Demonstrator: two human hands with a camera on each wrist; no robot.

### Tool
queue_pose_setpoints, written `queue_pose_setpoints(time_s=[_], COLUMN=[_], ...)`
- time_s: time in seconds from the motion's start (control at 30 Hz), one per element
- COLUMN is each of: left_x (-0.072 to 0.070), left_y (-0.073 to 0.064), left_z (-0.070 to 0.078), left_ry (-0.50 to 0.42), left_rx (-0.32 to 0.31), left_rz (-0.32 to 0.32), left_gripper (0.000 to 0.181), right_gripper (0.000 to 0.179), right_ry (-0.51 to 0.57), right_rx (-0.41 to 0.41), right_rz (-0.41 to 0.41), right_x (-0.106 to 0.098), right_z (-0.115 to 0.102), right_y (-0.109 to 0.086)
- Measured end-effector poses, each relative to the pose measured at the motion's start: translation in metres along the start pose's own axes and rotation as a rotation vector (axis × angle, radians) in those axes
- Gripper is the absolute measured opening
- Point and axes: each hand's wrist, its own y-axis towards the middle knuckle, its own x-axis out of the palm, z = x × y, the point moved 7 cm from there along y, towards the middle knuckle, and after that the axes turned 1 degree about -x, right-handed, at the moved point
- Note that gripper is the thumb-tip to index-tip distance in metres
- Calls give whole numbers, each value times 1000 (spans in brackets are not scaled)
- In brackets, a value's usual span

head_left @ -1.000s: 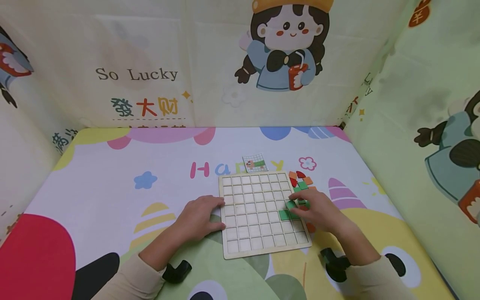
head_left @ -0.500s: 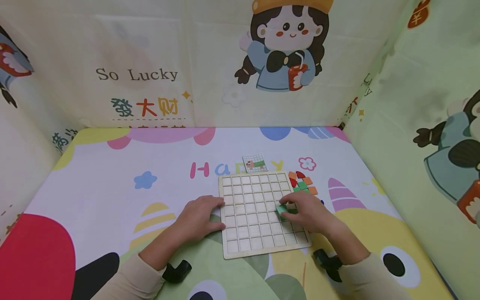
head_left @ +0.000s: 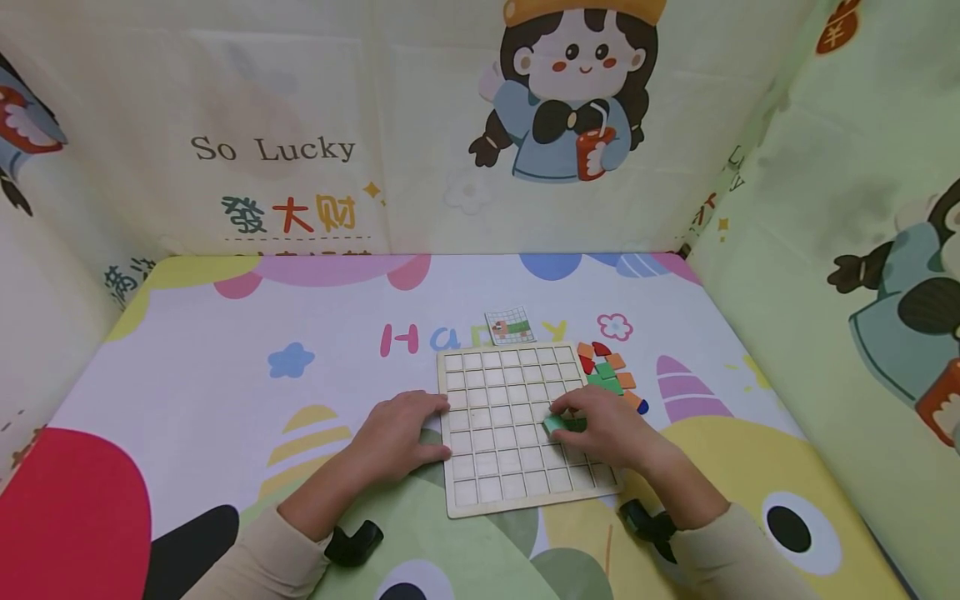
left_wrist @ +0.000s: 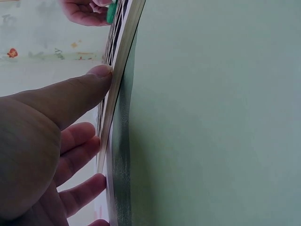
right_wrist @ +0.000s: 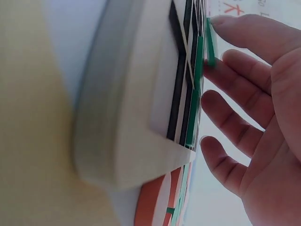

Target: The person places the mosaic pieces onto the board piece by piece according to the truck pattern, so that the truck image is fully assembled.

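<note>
A pale wooden grid board [head_left: 504,463] lies on the patterned tablecloth. The thumb and fingertips of my left hand [head_left: 401,433] rest against its left edge, fingers fairly straight. Over the board's right half, my right hand [head_left: 611,421] pinches a green square tile [head_left: 552,426] between thumb and fingers. The right wrist view shows this green tile [right_wrist: 211,43] tilted just above the grid, its other fingers loosely extended. Beneath it, two green tiles [right_wrist: 192,117] sit in the board's cells; in the head view the right hand partly hides them.
Loose orange, red and green tiles [head_left: 605,377] lie off the board's upper right, with a blue-tipped piece [head_left: 642,406] among them. A small card [head_left: 511,326] with a gridded picture lies behind the board. Printed cloth walls [head_left: 420,125] stand at the back and sides.
My right hand has carried the green tile leftward from the board's right side, to the left of the green tiles on it. The left hand and board have stayed put.
</note>
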Motion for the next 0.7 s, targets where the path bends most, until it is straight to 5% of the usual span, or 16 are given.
queue_pose_setpoints(time_s=[0.7], left_x=[-1], left_y=[-1], left_z=[0], left_ry=[-1], left_rx=[3], left_rz=[-3], left_gripper=[54], right_gripper=[25], right_ry=[58], right_rx=[11], right_rz=[-41], right_x=[1], right_z=[1], right_y=[-1])
